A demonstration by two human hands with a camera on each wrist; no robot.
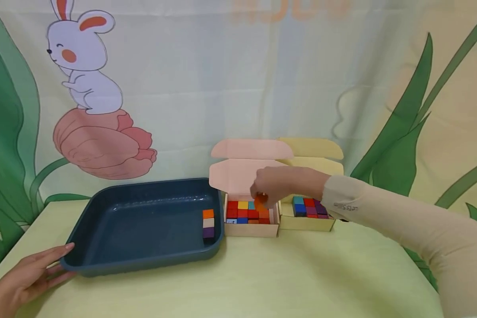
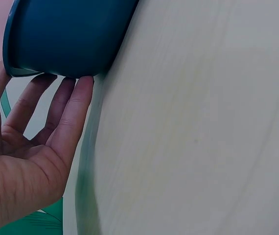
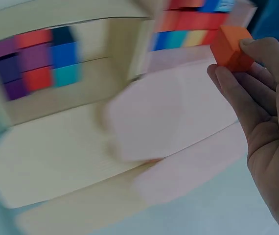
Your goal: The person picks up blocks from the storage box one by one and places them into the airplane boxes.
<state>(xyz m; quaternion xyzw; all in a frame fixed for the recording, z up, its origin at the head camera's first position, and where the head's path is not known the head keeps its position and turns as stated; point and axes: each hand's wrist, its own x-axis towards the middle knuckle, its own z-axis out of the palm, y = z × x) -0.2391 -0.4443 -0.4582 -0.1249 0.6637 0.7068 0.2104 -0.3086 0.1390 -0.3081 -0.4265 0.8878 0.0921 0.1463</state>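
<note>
My right hand (image 1: 276, 183) pinches an orange cube (image 3: 231, 48) between thumb and fingertips, above the pink box (image 1: 252, 229). That box holds rows of red, orange, blue, yellow and teal cubes. At the near left corner of the dark blue tray (image 1: 143, 264), my left hand (image 1: 35, 276) has its thumb at the rim and its other fingers against the outer wall, as the left wrist view (image 2: 36, 147) also shows. Inside the tray, along its right side, an orange cube (image 1: 208, 214), a white cube (image 1: 208, 223) and a purple cube (image 1: 208, 232) lie in a line.
Right of the pink box stands a yellow box (image 1: 306, 224) with purple, red, blue and teal cubes (image 3: 36, 63). Both lids (image 1: 246, 174) are raised against the printed cloth backdrop (image 1: 238, 88). A pale green tabletop (image 1: 262, 278) lies under everything.
</note>
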